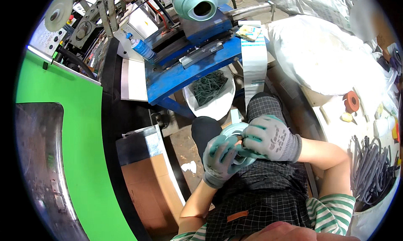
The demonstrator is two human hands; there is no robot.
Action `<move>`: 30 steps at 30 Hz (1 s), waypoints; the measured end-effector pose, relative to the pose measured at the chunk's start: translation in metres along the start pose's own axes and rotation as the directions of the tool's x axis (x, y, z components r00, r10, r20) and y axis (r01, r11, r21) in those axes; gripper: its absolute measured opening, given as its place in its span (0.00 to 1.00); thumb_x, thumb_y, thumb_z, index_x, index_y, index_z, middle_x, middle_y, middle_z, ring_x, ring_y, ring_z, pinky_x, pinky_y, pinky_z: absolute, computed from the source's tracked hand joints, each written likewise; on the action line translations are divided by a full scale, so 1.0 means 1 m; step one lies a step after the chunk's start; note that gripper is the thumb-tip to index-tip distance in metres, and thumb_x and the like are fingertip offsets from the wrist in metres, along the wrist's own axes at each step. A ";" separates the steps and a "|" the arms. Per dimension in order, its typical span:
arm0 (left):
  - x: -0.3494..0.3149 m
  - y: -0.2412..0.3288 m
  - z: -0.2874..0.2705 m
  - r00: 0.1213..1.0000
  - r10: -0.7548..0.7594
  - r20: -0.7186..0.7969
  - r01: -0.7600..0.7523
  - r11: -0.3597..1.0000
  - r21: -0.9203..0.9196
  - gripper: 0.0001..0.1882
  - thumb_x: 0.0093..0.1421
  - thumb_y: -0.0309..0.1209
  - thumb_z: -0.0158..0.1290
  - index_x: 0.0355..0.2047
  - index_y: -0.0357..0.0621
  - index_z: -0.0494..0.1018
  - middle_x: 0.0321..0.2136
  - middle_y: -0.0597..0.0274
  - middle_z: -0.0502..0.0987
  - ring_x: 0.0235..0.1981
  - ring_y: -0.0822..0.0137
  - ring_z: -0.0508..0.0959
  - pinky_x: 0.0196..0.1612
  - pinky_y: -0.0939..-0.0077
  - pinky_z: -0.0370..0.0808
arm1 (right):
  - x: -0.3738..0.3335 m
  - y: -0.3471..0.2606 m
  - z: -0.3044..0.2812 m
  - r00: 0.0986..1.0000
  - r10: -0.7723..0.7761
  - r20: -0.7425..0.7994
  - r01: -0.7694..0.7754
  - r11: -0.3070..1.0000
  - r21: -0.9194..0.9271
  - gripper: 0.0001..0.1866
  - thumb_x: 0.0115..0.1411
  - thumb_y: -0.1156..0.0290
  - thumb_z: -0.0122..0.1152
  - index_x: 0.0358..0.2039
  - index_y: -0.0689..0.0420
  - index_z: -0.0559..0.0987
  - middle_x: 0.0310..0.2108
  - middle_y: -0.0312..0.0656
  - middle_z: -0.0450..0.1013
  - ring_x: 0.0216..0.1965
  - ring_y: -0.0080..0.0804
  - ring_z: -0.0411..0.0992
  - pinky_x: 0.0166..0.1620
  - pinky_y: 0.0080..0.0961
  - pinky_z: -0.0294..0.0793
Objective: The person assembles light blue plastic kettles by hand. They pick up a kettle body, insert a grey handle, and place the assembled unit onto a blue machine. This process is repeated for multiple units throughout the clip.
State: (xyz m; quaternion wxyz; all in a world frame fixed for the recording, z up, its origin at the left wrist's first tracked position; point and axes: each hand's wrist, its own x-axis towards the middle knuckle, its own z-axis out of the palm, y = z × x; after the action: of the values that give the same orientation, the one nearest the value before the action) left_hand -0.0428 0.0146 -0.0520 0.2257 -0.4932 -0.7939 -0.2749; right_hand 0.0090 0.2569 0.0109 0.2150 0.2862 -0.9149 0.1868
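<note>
We hold one tape roll (233, 134) over our lap: left hand (220, 157) closed around its lower rim, right hand (268, 138) closed over its top; bag of dark strips (210, 89) ahead.

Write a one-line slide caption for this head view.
Seated person's gloved left hand and right hand grip a pale roll of tape over the lap, facing a blue machine stand.
</note>
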 end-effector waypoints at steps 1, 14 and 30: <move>-0.006 -0.003 0.000 1.000 -0.020 0.002 0.020 0.999 -0.034 0.25 0.45 0.43 0.76 0.42 0.50 0.83 0.50 0.57 0.73 0.51 0.45 0.77 0.49 0.48 0.80 | -0.001 0.001 0.006 0.998 -0.059 -0.012 0.059 0.998 -0.031 0.16 0.56 0.55 0.68 0.42 0.49 0.83 0.45 0.36 0.75 0.49 0.37 0.77 0.52 0.37 0.80; 0.017 -0.014 -0.028 0.971 0.044 0.235 -0.059 0.996 0.060 0.33 0.47 0.51 0.71 0.52 0.51 0.78 0.47 0.60 0.71 0.50 0.52 0.73 0.63 0.30 0.65 | 0.002 -0.005 0.028 0.976 -0.066 0.209 0.034 0.987 0.155 0.22 0.54 0.52 0.71 0.44 0.52 0.85 0.53 0.43 0.71 0.57 0.42 0.71 0.55 0.43 0.76; 0.100 -0.021 -0.037 0.876 0.093 0.474 -0.171 0.977 0.124 0.19 0.40 0.26 0.64 0.37 0.44 0.78 0.43 0.58 0.75 0.50 0.49 0.74 0.62 0.46 0.69 | 0.001 -0.003 0.050 0.998 -0.059 0.017 0.058 0.997 0.047 0.11 0.62 0.57 0.65 0.41 0.48 0.85 0.46 0.37 0.76 0.48 0.36 0.78 0.49 0.34 0.82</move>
State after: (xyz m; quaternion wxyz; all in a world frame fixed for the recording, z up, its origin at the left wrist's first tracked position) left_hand -0.0993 0.0483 0.0343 0.0863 -0.5778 -0.8088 -0.0671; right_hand -0.0046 0.2308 -0.0300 0.2052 0.3193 -0.9035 0.1989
